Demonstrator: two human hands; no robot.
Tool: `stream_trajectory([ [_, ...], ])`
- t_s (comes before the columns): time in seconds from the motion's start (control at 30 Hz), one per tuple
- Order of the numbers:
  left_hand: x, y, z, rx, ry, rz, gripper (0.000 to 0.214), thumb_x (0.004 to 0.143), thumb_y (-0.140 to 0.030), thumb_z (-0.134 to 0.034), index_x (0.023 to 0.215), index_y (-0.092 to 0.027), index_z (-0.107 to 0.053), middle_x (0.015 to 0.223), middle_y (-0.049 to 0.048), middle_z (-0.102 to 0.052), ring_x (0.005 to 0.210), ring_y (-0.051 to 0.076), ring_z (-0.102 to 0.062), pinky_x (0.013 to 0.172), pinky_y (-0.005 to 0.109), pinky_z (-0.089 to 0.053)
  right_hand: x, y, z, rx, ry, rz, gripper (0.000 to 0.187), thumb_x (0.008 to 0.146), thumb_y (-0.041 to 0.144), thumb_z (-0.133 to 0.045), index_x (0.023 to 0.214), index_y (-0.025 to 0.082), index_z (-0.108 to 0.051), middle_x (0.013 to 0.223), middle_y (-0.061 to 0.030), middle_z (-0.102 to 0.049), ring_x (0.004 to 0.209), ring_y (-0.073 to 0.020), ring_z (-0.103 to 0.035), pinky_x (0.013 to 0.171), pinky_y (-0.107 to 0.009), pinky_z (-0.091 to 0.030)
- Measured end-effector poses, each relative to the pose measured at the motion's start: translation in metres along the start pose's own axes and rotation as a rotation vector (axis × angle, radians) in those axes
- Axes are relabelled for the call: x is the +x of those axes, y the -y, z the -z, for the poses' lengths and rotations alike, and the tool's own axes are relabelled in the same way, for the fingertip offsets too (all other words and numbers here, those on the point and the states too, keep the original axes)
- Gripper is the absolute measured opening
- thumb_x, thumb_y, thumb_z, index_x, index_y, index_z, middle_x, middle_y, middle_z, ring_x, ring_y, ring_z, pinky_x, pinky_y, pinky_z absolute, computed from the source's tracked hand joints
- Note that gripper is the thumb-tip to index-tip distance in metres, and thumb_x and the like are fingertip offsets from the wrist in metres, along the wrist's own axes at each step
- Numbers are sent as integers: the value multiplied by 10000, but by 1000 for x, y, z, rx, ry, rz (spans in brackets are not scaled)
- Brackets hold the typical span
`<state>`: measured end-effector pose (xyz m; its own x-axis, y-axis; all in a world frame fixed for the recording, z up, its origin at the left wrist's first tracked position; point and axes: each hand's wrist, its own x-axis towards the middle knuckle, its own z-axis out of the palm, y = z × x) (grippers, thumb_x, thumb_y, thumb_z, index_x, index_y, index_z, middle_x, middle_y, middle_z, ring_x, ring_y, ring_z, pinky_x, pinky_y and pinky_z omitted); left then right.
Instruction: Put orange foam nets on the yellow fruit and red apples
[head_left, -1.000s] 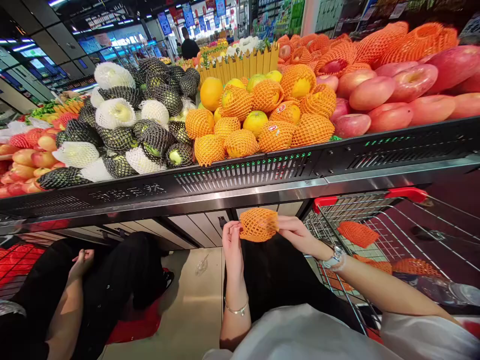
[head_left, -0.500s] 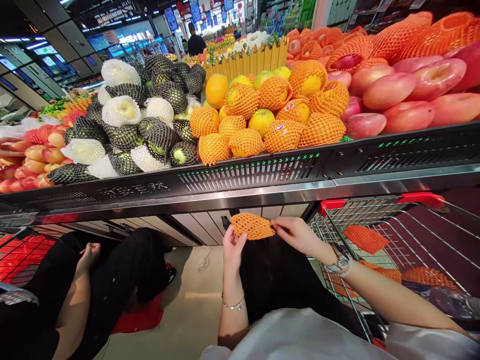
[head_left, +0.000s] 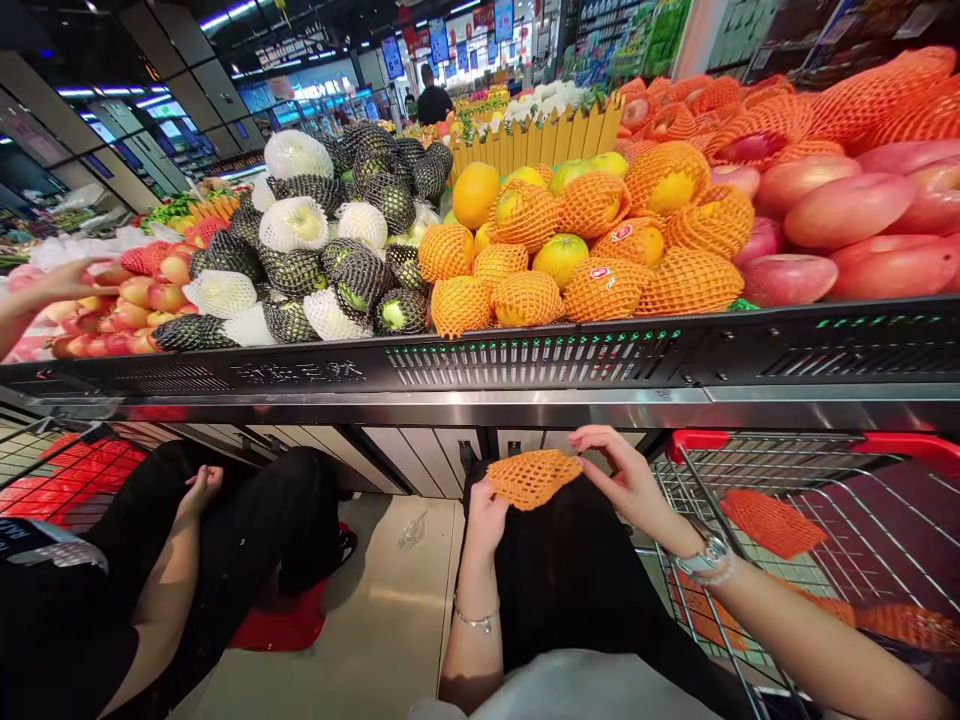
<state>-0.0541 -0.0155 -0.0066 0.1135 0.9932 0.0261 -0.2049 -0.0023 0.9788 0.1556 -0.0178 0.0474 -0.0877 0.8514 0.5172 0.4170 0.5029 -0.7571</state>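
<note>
Far left, another person's hand [head_left: 75, 282] reaches over shiny red-yellow fruit [head_left: 139, 312]. Cut-out characters [head_left: 300, 372] run along the black tray front [head_left: 180, 375], too unclear to read! Above them, round fruit sits in white and black netting [head_left: 362, 280]. Lower centre, here's the orange foam net [head_left: 534, 482], diamond-meshed and tapering, its left end gripped firmly by the left hand [head_left: 487, 515]. Upper right of that, a red-and-white sticker [head_left: 600, 273], lettering too small. The right hand [head_left: 630, 488] meets the net's right tip, fingers parted; whether they pinch, can't tell. Lower right, a wire cart [head_left: 885, 500].
</note>
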Motion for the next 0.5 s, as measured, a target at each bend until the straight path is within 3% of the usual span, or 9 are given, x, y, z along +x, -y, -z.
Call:
stream_trajectory([
  [0.13,-1,-3,-5,-72,-3,100,424,641,-357,-803,1000,-154,-706,986,96,-733,972,259,-662,892,379,-506,0,6,2,51,248,-56,128,898,275,-541,854,195,-631,812,-51,-673,746,-167,-649,673,-265,-542],
  [0.27,-4,-1,-5,-199,56,222,552,694,-559,-716,1082,-167,-690,1199,128,-669,1185,298,-573,1047,442,-416,1,8,-1,37,182,-65,160,892,272,-535,874,192,-672,802,-59,-655,728,-167,-635,644,-264,-531],
  [0.37,-7,-4,-6,-92,196,175,521,736,-502,-709,1156,-197,-670,1283,107,-625,1261,287,-516,1123,442,-341,1,6,-2,31,138,-39,143,877,244,-551,867,193,-684,799,-59,-626,738,-169,-617,647,-271,-526],
  [0.5,-6,-16,-10,54,310,67,451,787,-391,-691,1199,-212,-646,1299,97,-614,1243,277,-536,1121,443,-352,-3,1,-4,71,258,-67,147,845,176,-563,924,185,-687,852,-67,-658,774,-175,-644,683,-277,-556],
])
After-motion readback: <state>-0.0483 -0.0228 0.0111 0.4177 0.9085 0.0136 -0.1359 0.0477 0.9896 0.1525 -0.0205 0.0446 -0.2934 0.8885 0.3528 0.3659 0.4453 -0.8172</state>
